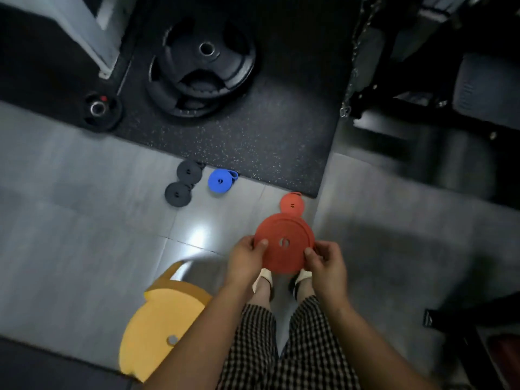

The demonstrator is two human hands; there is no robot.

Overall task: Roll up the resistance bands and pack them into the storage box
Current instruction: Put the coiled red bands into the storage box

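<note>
I hold a tightly rolled red resistance band (284,243) flat in front of me, above my feet. My left hand (246,258) pinches its left edge with the thumb on top. My right hand (326,261) pinches its right edge the same way. On the grey tile floor lie other rolled bands: a smaller red one (292,204) just beyond the held roll, a blue one (221,180) and two black ones (189,171) (177,194) further left. No storage box is recognisable in this blurred view.
A yellow round stool (157,330) stands at my lower left. Black weight plates (202,66) and a small plate (100,109) lie on the dark rubber mat (253,136) ahead. Dark gym machines (436,80) fill the right side.
</note>
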